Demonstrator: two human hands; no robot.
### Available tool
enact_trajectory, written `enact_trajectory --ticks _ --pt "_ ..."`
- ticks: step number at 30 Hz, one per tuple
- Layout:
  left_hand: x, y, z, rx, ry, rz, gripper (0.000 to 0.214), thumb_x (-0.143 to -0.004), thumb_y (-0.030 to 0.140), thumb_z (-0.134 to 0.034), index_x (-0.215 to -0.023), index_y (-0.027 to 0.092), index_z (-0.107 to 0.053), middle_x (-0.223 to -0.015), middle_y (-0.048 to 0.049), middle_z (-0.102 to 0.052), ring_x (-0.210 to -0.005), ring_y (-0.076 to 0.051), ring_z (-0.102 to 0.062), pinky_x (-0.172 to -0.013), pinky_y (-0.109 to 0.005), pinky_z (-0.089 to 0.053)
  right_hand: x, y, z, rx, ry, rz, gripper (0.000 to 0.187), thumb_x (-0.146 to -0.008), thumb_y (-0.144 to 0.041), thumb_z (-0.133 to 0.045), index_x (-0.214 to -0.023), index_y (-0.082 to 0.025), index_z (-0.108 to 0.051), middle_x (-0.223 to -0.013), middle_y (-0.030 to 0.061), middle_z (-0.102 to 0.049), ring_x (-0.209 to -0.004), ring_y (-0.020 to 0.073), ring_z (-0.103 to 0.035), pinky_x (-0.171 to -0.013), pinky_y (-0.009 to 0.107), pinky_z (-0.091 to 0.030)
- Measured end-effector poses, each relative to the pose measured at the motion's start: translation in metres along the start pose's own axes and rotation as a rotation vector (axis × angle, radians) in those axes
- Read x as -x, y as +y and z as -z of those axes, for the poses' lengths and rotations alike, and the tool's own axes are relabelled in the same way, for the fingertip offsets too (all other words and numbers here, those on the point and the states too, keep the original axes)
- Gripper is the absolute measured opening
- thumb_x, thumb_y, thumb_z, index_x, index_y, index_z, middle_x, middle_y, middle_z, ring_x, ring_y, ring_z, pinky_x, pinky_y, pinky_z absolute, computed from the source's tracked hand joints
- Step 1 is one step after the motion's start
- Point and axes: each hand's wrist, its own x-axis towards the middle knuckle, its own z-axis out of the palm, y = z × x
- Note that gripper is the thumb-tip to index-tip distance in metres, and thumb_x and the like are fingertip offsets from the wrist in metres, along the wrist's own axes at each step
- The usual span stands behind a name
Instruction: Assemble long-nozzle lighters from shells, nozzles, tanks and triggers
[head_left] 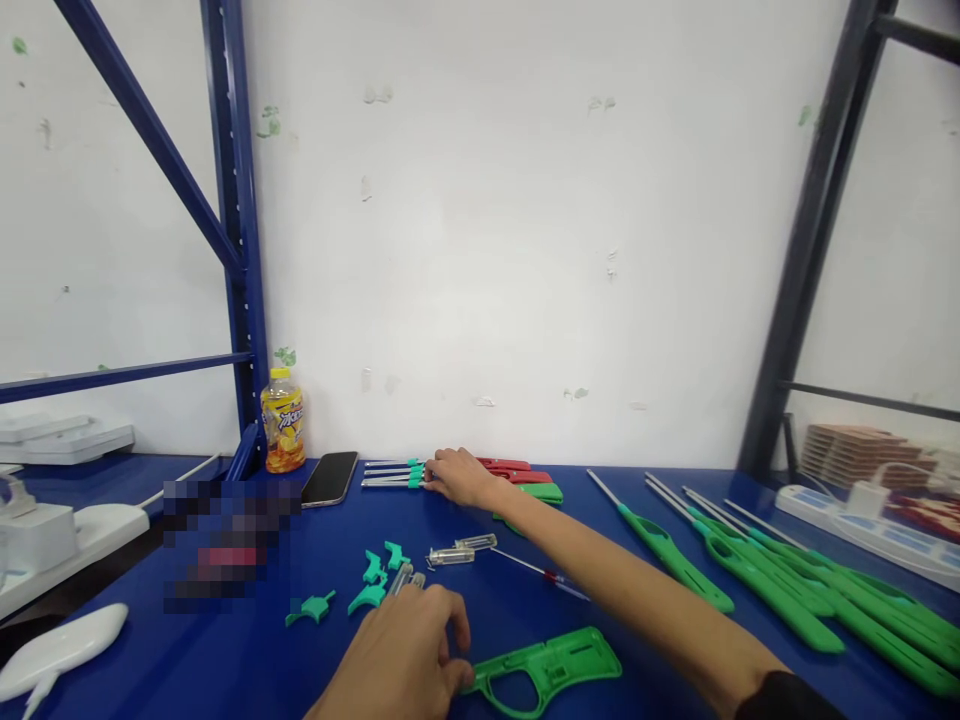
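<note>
My right hand point(457, 474) reaches far across the blue table point(187, 660) and rests, fingers curled, on a row of lighters point(390, 474) with metal tubes and red and green handles near the wall. My left hand point(409, 650) lies low at the front, fingers bent, touching the end of a green handle half-shell point(551, 668). Small metal pieces poke out by its fingertips. Several teal trigger parts point(367, 585) lie just beyond it. Two clear gas tubes point(461, 550) and a thin rod with a red tip point(540, 573) sit between my hands.
Several finished green long-nose lighters point(757, 570) lie in a row at the right. A phone point(330, 478) and an orange drink bottle point(283, 420) stand by the blue rack post. White power strips sit at the far left point(90, 530) and right point(862, 520).
</note>
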Motion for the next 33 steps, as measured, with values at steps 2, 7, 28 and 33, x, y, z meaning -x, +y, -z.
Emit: enact_trajectory --ticks 2,7,28,33 --pt "0.002 0.001 0.002 0.0 0.017 0.002 0.019 -0.079 0.015 -0.075 -0.093 0.027 -0.08 -0.089 -0.002 -0.083 -0.091 -0.029 -0.076 -0.07 -0.032 -0.04 0.002 -0.003 0.004 -0.002 0.01 -0.002 0.038 -0.103 -0.038 -0.069 -0.135 -0.019 -0.064 -0.136 0.0105 -0.067 -0.114 0.0263 -0.07 -0.096 0.049 -0.061" --pt "0.009 0.003 0.017 0.002 0.068 0.009 0.014 -0.09 0.019 -0.067 -0.094 0.025 -0.078 -0.086 -0.0022 -0.082 -0.09 -0.029 -0.076 -0.073 -0.034 -0.042 0.016 -0.001 0.03 -0.041 0.067 -0.02 0.037 -0.104 -0.038 -0.069 -0.135 -0.018 -0.064 -0.134 0.0102 -0.067 -0.113 0.0256 -0.07 -0.094 0.048 -0.061" --pt "0.018 -0.005 0.023 -0.062 0.529 -0.465 0.031 -0.11 0.03 -0.045 -0.125 0.028 -0.072 -0.101 -0.0045 -0.075 -0.092 -0.024 -0.073 -0.076 -0.033 -0.054 0.201 -0.077 0.104 -0.246 0.627 0.128 0.008 -0.111 -0.026 -0.057 -0.112 -0.025 -0.065 -0.095 -0.0002 -0.078 -0.083 0.0179 -0.066 -0.088 0.037 -0.046" --pt "0.024 -0.002 0.022 -0.033 0.418 -0.479 0.035 -0.109 0.028 -0.043 -0.134 0.033 -0.068 -0.109 -0.0022 -0.076 -0.094 -0.021 -0.074 -0.074 -0.029 -0.054 0.216 -0.083 0.096 -0.357 0.663 0.057 0.01 -0.108 -0.026 -0.062 -0.117 -0.03 -0.065 -0.097 -0.0026 -0.079 -0.082 0.0186 -0.067 -0.087 0.038 -0.049"
